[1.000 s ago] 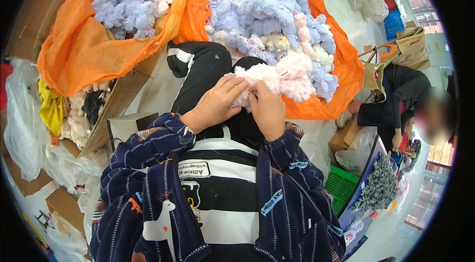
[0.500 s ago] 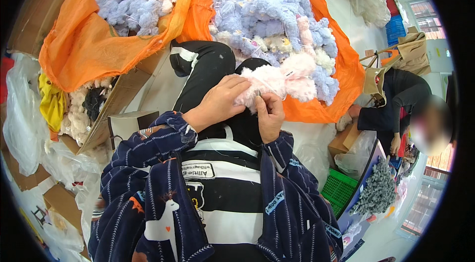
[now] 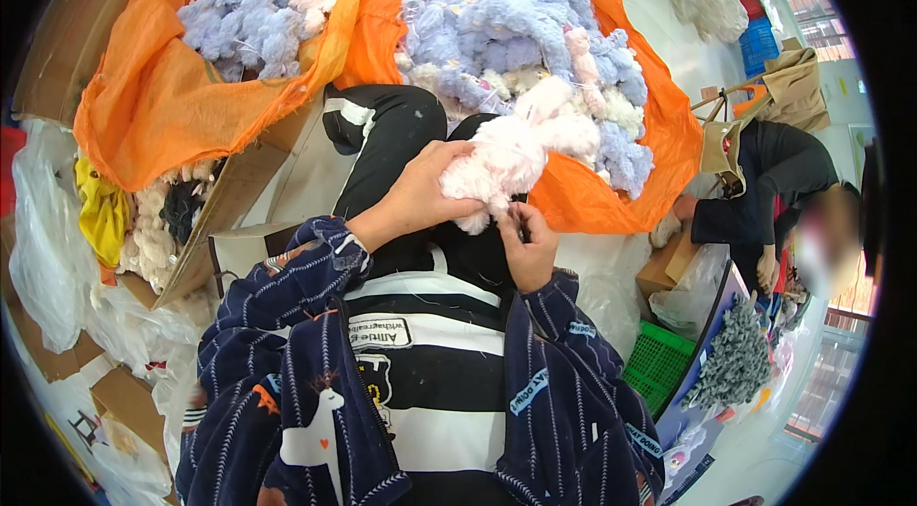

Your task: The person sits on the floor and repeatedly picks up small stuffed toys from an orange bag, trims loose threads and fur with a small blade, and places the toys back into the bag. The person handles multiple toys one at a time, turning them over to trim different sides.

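A pale pink plush toy (image 3: 504, 154) with long floppy ears lies over my knees, its ears pointing away from me. My left hand (image 3: 428, 189) is closed round its left side, thumb below and fingers on top. At its near end my right hand (image 3: 528, 240) pinches the fur between thumb and fingertips; whether a thread or other small thing is in that pinch cannot be seen. Just beyond the toy lies a heap of lilac, white and pink plush pieces (image 3: 506, 28) on an orange woven sack (image 3: 611, 210).
Another orange sack (image 3: 153, 124) with lilac plush (image 3: 239, 19) rests over a cardboard box at the left. Beige plush pieces (image 3: 148, 229) and a yellow cloth (image 3: 98, 215) sit nearby. A green crate (image 3: 657, 363) stands at the right, and a person (image 3: 778, 172) bends over beyond it.
The plush toy has turned, its ears swinging upward and to the left. My right hand has moved slightly down and right, still pinching at the toy's near end.
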Action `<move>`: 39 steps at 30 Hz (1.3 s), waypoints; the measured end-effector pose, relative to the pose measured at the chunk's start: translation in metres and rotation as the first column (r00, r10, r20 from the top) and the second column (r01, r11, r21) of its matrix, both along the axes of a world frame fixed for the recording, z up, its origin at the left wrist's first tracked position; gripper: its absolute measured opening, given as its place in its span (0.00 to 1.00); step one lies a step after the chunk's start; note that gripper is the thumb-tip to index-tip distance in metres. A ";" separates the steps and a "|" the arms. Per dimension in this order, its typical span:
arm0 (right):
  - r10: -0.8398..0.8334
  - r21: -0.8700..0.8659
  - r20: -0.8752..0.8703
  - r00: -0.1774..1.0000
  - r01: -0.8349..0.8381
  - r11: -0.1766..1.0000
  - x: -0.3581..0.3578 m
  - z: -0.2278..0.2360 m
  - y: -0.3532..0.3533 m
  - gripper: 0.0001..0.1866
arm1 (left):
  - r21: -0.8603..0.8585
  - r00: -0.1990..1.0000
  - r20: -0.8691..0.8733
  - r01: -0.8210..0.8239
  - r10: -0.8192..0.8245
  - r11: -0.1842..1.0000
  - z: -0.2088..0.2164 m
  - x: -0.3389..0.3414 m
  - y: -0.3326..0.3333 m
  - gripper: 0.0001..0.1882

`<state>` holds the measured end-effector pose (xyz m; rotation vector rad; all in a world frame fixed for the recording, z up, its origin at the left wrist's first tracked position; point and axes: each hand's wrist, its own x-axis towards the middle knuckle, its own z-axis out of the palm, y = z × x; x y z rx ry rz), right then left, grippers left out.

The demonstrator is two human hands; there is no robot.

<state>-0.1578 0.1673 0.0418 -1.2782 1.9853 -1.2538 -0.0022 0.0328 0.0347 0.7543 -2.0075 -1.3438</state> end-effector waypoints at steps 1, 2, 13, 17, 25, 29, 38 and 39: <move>0.004 0.015 -0.002 1.000 -0.004 1.000 0.002 0.002 0.001 0.14 | 0.005 1.000 0.008 -0.010 0.010 1.000 -0.002 -0.003 0.001 0.33; 0.005 0.030 -0.003 1.000 -0.005 1.000 0.003 0.004 0.002 0.15 | 0.089 1.000 -0.006 -0.010 0.010 0.996 -0.003 -0.005 0.003 0.33; 0.150 -0.134 0.683 0.715 -0.080 0.988 0.005 0.020 -0.022 0.17 | 0.559 0.940 -0.331 0.127 0.080 0.819 -0.011 0.009 0.023 0.24; 0.192 -0.185 0.627 0.755 -0.095 0.978 0.000 0.024 -0.015 0.17 | 0.518 0.918 -0.390 0.161 0.065 0.840 -0.009 0.007 0.028 0.23; 0.047 -0.154 0.911 0.411 0.230 0.961 -0.038 0.039 0.002 0.12 | 0.618 0.915 -0.387 0.167 0.113 0.768 -0.016 0.022 0.013 0.16; -0.018 -0.172 0.941 0.338 0.524 0.834 -0.097 0.057 0.049 0.16 | 0.634 0.922 -0.369 0.156 0.120 0.758 -0.014 0.012 0.010 0.11; -0.420 -0.831 0.489 0.764 0.555 0.042 -0.196 0.160 0.282 0.05 | 0.584 0.983 -0.169 0.040 0.073 0.811 -0.009 0.015 0.012 0.11; -0.484 -0.797 0.563 0.670 0.594 -0.104 -0.175 0.187 0.272 0.07 | 0.594 0.978 -0.193 0.049 0.083 0.803 -0.006 0.017 0.012 0.11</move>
